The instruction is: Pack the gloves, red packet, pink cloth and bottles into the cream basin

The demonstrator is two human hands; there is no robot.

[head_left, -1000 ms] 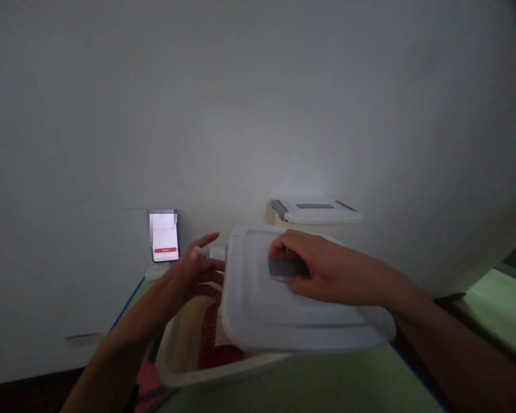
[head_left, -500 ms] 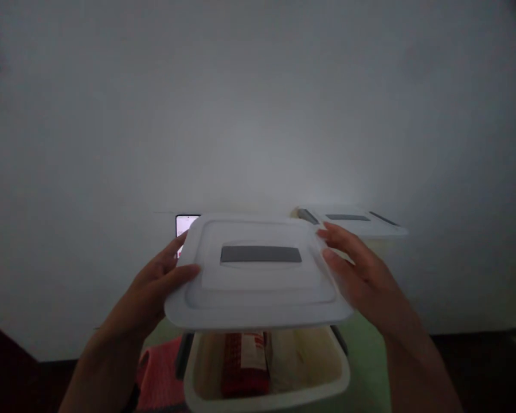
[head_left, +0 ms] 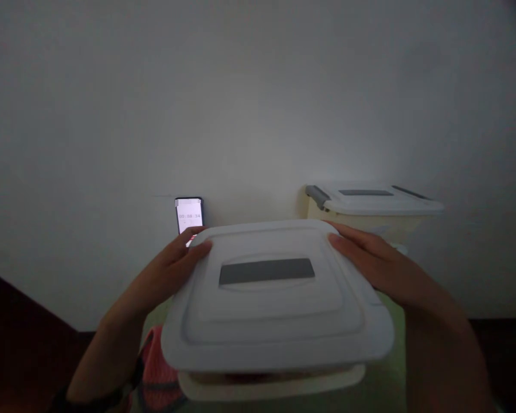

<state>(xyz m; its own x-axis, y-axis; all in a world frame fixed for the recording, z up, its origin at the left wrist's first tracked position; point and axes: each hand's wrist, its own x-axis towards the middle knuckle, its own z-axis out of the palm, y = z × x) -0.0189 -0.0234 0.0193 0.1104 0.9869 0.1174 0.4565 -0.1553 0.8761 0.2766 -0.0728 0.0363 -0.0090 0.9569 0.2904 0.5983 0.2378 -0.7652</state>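
A white lid (head_left: 275, 310) with a grey handle strip lies between my two hands, tilted over a white storage box (head_left: 270, 391). Only the near rim of the box shows, with a narrow gap under the lid; its contents are almost wholly hidden. My left hand (head_left: 176, 267) grips the lid's left edge, thumb on top and fingers underneath. On the far right side my right hand (head_left: 365, 255) holds the lid the same way.
Behind, to the right, stands a second lidded box (head_left: 361, 221) against the wall (head_left: 249, 103). A lit phone (head_left: 190, 213) leans on the wall at the left. A pink cloth (head_left: 158, 364) lies left of the box on a green surface (head_left: 393, 355).
The lid has come down and nearer, covering the box where a red package showed inside. My right hand has closed onto the lid's edge. The view has shifted, revealing more phone and rear box.
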